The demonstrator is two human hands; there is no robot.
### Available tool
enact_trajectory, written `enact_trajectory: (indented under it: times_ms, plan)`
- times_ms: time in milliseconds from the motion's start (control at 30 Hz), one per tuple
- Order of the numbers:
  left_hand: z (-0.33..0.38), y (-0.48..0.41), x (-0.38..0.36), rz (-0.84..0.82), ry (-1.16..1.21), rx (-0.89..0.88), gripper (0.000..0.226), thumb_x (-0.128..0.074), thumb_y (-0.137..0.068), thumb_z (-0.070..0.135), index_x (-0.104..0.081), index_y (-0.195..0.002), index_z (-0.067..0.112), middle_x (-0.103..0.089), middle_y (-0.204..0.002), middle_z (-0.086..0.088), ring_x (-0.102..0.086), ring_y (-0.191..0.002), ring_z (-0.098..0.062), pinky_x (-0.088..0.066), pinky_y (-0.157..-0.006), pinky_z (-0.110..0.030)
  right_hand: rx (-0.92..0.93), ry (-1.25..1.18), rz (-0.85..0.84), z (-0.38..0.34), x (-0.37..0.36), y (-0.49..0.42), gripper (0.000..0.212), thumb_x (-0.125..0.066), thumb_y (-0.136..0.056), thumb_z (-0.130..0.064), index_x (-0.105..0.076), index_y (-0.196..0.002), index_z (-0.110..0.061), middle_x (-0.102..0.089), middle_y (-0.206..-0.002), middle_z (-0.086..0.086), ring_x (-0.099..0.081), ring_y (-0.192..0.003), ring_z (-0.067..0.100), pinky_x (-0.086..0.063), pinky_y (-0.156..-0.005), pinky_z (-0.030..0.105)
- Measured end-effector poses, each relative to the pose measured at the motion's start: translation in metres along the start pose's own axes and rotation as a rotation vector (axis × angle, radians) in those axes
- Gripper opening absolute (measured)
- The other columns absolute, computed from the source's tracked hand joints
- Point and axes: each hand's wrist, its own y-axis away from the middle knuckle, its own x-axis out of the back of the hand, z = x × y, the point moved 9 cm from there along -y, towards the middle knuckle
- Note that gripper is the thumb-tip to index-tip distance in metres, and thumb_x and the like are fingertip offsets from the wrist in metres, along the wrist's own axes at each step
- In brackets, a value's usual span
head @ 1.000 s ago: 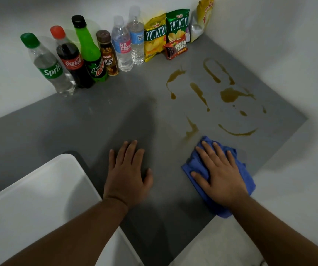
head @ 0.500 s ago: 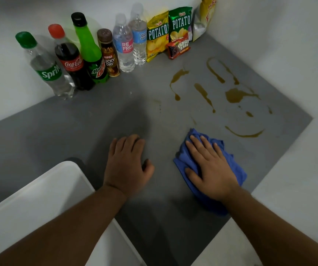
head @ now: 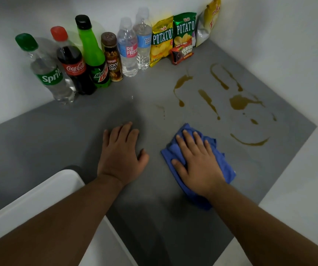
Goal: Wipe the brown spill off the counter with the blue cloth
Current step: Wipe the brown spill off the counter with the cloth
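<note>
Blue cloth [head: 228, 168] flat under right grip [head: 198, 164], brown spill [head: 238, 101] just beyond

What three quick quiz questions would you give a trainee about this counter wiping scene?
1. Short answer: is the spill fully wiped up?
2. True or false: the right hand presses flat on the cloth.
3. The left hand rests on: A the spill, B the cloth, C the bare counter.

Key: 1 no; 2 true; 3 C.
</note>
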Motion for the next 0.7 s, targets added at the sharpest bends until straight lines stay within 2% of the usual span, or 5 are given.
enact_trajectory:
  times_ms: [133,400,467,633,700]
  plan:
    - [0.002,0.001,0.000,0.008,0.000,0.008,0.062,-0.056,-0.081,0.046,-0.056,-0.134,0.014,-0.051,-0.150,-0.011,-0.047,-0.135,-0.037,-0.031,-0.118,-0.065,0.080,-0.002,-0.032,0.028,-0.001,0.030,0.088,-0.028,-0.094,-0.085,0.004,-0.163,-0.042,0.010,-0.172,-0.015,0.019,-0.158,0.022,-0.004,-0.128,0.056]
    - [0.003,0.000,0.001,-0.020,-0.013,0.017,0.063,-0.057,-0.083,0.045,-0.054,-0.137,0.014,-0.050,-0.151,-0.012,-0.046,-0.138,-0.036,-0.032,-0.118,-0.064,-0.303,0.025,0.052,0.027,0.010,-0.040,0.101,-0.007,-0.087,-0.092,-0.001,-0.165,-0.028,0.001,-0.174,0.001,0.004,-0.159,0.033,-0.004,-0.127,0.059]
    - [0.003,0.000,0.002,-0.018,-0.010,0.019,0.064,-0.053,-0.083,0.047,-0.053,-0.137,0.014,-0.050,-0.151,-0.012,-0.047,-0.137,-0.035,-0.033,-0.118,-0.063,-0.260,0.012,0.067,0.014,0.008,-0.044,0.096,-0.006,-0.090,-0.089,-0.002,-0.165,-0.030,0.003,-0.174,0.001,0.007,-0.159,0.031,-0.002,-0.127,0.057]
    - [0.000,-0.001,0.003,-0.026,-0.003,0.028,0.064,-0.058,-0.081,0.047,-0.057,-0.135,0.014,-0.052,-0.151,-0.011,-0.050,-0.132,-0.036,-0.034,-0.118,-0.061,0.122,0.022,0.023,0.012,0.002,-0.012,0.076,-0.022,-0.098,-0.081,-0.002,-0.163,-0.046,0.010,-0.174,-0.009,0.020,-0.158,0.024,-0.005,-0.127,0.060]
    - [0.000,-0.003,0.004,-0.023,0.000,0.023,0.063,-0.059,-0.079,0.047,-0.059,-0.132,0.014,-0.055,-0.147,-0.011,-0.052,-0.127,-0.036,-0.038,-0.115,-0.060,0.134,0.075,-0.008,0.026,0.003,-0.009,0.079,-0.022,-0.096,-0.083,0.001,-0.162,-0.048,0.011,-0.173,-0.012,0.020,-0.158,0.023,-0.007,-0.127,0.061]
